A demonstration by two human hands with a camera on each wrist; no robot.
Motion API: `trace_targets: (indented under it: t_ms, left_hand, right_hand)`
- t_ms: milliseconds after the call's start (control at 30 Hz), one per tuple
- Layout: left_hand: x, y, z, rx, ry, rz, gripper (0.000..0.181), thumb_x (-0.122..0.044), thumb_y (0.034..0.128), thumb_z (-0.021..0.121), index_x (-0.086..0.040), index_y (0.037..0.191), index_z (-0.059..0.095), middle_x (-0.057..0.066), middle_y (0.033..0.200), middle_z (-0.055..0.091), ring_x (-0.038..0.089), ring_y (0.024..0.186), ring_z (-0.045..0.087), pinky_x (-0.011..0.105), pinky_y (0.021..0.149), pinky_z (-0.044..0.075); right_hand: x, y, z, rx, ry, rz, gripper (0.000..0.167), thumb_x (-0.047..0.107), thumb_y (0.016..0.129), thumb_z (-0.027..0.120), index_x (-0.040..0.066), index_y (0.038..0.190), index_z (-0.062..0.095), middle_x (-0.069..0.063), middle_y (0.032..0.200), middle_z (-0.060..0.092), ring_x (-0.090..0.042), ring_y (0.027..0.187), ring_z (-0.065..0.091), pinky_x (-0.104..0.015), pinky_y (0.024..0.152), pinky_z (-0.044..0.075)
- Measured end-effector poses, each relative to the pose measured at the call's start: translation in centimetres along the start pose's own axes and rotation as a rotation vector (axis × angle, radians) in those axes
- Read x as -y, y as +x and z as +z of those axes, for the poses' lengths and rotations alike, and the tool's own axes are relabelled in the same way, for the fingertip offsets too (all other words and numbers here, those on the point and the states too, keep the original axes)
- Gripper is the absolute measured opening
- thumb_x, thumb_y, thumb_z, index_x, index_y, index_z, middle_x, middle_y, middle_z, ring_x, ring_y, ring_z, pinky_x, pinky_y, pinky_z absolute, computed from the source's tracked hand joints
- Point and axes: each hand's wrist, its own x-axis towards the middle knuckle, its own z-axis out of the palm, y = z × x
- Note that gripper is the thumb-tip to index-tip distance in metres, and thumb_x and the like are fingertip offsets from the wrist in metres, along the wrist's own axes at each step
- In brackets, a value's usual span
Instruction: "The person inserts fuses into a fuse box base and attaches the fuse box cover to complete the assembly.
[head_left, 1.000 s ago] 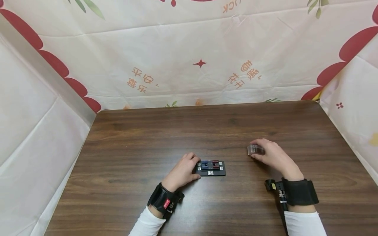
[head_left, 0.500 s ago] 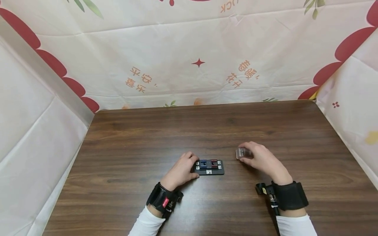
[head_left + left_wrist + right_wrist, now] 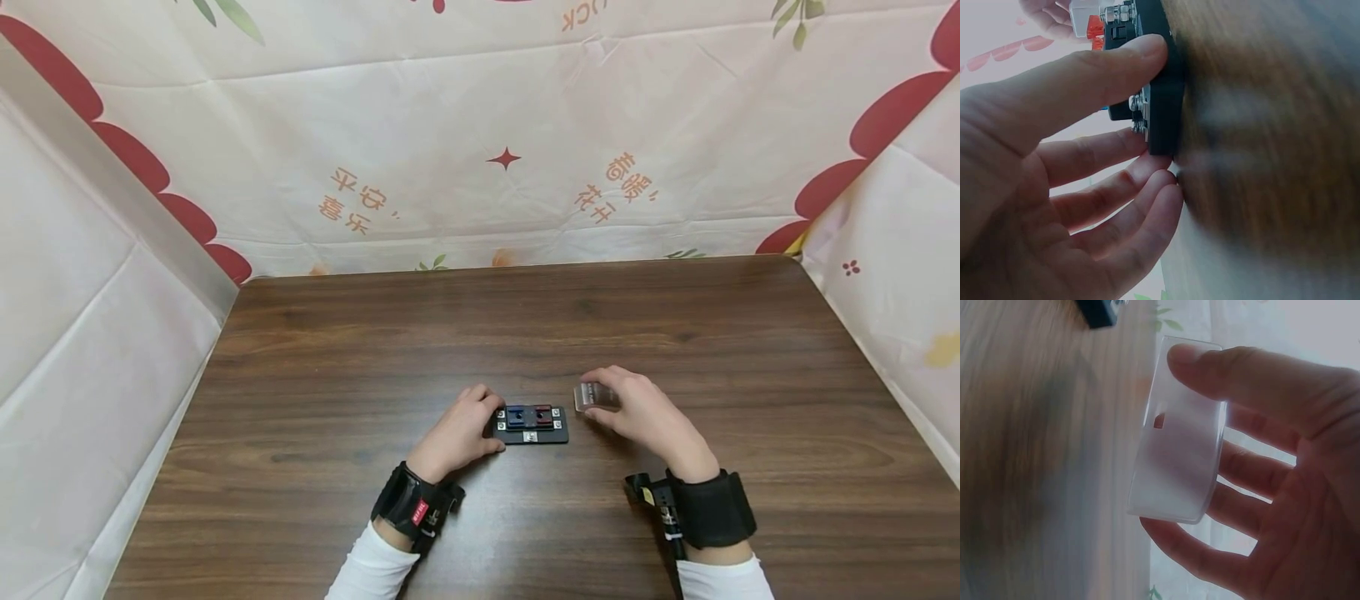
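A black electrical terminal block [image 3: 531, 425] with blue and red pieces on top lies flat on the brown table, its metal screw terminals visible in the left wrist view. My left hand [image 3: 459, 433] grips its left end, thumb on the near side and fingers at the far side. Just right of the block, my right hand [image 3: 649, 418] holds a clear plastic cover [image 3: 1179, 450] between thumb and fingers. In the head view the cover [image 3: 588, 397] is apart from the block by a small gap. Part of it is hidden by the right hand.
The wood-grain table [image 3: 360, 350] extends around both hands. A printed white cloth [image 3: 450, 108] hangs behind its far edge, and more white cloth hangs at the left and right sides. Each wrist wears a black strap [image 3: 711, 510] with a camera mount.
My right hand has moved left with the clear cover, bringing it close to the block. The left hand keeps its grip on the block in the same place.
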Motion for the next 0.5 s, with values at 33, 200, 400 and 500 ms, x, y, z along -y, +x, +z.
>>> trace_targets:
  t_ms: [33, 200, 400, 500]
  left_hand:
    - [0.0, 0.0, 0.0, 0.001, -0.001, -0.001, 0.050, -0.017, 0.0742, 0.084, 0.001, 0.116, 0.063, 0.008, 0.108, 0.056, 0.022, 0.100, 0.050, 0.034, 0.088, 0.044]
    - [0.0, 0.0, 0.0, 0.005, 0.002, 0.000, 0.051, -0.017, 0.0742, 0.084, 0.001, 0.116, 0.063, 0.008, 0.109, 0.056, 0.022, 0.100, 0.050, 0.034, 0.088, 0.044]
    - [0.1, -0.1, 0.0, -0.004, -0.006, 0.008, 0.050, -0.015, 0.0733, 0.084, 0.001, 0.116, 0.063, 0.008, 0.108, 0.056, 0.022, 0.099, 0.050, 0.034, 0.088, 0.044]
    - [0.1, -0.1, 0.0, -0.009, -0.010, 0.011, 0.050, -0.014, 0.0727, 0.085, 0.001, 0.115, 0.063, 0.008, 0.107, 0.056, 0.022, 0.099, 0.050, 0.034, 0.088, 0.044]
  right_hand:
    - [0.2, 0.0, 0.1, 0.000, -0.002, -0.001, 0.040, 0.004, 0.080, 0.077, -0.001, 0.117, 0.063, -0.015, 0.110, 0.063, -0.032, 0.097, 0.060, -0.048, 0.079, 0.049]
    - [1.0, 0.2, 0.8, -0.001, 0.000, -0.016, 0.040, 0.003, 0.079, 0.077, -0.001, 0.117, 0.063, -0.013, 0.108, 0.064, -0.031, 0.097, 0.061, -0.047, 0.079, 0.049]
    - [2.1, 0.5, 1.5, 0.010, 0.017, -0.039, 0.041, 0.004, 0.079, 0.078, -0.001, 0.117, 0.064, -0.012, 0.107, 0.064, -0.030, 0.095, 0.062, -0.046, 0.078, 0.050]
    - [2.6, 0.6, 1.8, 0.018, 0.028, -0.055, 0.041, 0.004, 0.080, 0.077, -0.001, 0.118, 0.063, -0.012, 0.108, 0.064, -0.030, 0.096, 0.062, -0.045, 0.079, 0.050]
